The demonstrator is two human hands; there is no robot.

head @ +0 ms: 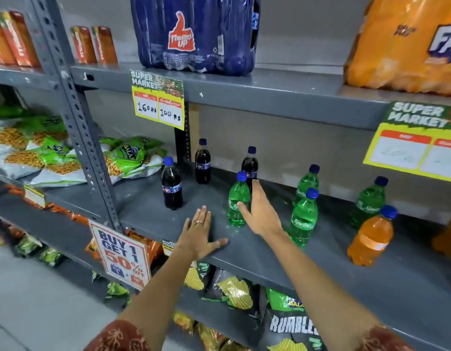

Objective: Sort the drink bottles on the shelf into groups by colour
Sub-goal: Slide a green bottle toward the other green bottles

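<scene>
The small green plastic bottle with a blue screw cap (237,200) is standing upright near the middle of the grey metal shelf (320,269), just in front of a dark cola bottle with a blue cap (249,164). The right hand (259,214) is coming in at its three o'clock with fingers spread and released, grasping nothing, the thumb reaching across its lower body, though whether it is touching I cannot tell. Full and rigid, it is likely feeling moderately heavy and smooth, so the labelled waist looks the safest hold. The left hand (200,234) is lying flat and relaxed on the shelf's front edge at seven o'clock. Two more cola bottles (171,184) are standing around ten and eleven o'clock, three green bottles (303,216) around three, and an orange bottle (371,236) at four.
</scene>
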